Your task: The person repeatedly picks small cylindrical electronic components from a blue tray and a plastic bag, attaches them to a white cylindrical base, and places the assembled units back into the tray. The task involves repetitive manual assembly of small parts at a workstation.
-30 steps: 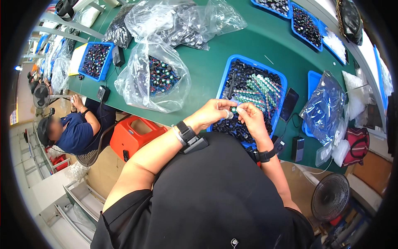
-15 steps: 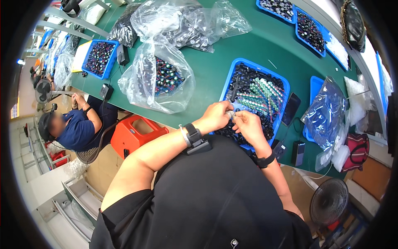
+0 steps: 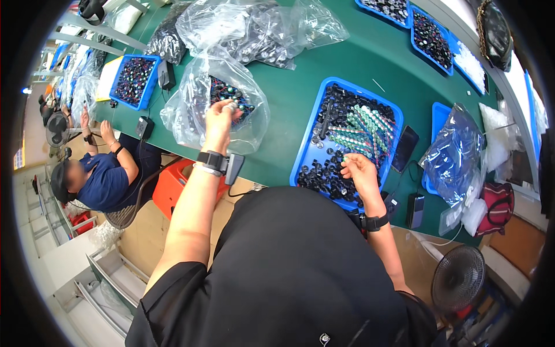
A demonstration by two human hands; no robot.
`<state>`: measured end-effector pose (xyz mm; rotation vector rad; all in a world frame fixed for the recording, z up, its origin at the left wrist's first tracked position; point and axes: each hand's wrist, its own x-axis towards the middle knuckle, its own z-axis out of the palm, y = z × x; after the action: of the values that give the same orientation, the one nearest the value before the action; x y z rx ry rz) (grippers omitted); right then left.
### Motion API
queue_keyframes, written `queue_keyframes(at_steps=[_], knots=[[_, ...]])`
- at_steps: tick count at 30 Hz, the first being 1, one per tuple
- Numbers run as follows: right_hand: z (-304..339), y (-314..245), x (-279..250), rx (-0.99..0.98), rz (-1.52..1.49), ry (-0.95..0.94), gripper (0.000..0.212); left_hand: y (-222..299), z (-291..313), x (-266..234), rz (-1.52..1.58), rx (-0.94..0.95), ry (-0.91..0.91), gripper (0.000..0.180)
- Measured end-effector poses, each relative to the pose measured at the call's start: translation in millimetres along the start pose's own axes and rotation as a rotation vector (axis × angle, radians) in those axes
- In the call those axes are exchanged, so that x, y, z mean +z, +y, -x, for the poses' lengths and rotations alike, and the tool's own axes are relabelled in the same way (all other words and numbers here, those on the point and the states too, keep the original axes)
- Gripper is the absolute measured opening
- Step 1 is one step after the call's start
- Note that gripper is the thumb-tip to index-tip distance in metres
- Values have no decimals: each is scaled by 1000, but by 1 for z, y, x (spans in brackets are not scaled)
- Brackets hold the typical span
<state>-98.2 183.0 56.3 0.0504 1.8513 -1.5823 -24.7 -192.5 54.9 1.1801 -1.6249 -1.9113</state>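
Note:
My left hand (image 3: 218,124) reaches over the mouth of a clear plastic bag (image 3: 254,127). Its fingers are closed on a small round pale part (image 3: 232,106). Inside the bag lie dark and shiny round parts with coloured wires (image 3: 222,89). Above the near right side of a blue tray (image 3: 308,137) is my right hand (image 3: 361,174), its thumb and fingers pinched together; what sits between them is too small to make out. Black caps (image 3: 326,176) fill much of the tray, and rows of greenish round pieces with red wires (image 3: 364,133) lie across them.
Right of the tray rests a black phone (image 3: 406,147). Large bags of parts (image 3: 243,34) lie at the back, and more blue trays (image 3: 430,46) stand far right. A red stool (image 3: 173,188) and a seated person (image 3: 110,173) are at my left.
My hands were together over the tray's near left part. The left has since swung left to the plastic bag; the right has shifted slightly right. The seated person's hands have moved apart.

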Motion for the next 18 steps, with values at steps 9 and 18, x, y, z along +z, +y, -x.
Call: queue_keyframes(at_steps=[9,18], knots=[[7,10,1,35,37,20,19,-25,-50,-38,-635,418,361,33],[7,12,1,3,-43,63,21,-32,99,100,-979,583,-784,23]])
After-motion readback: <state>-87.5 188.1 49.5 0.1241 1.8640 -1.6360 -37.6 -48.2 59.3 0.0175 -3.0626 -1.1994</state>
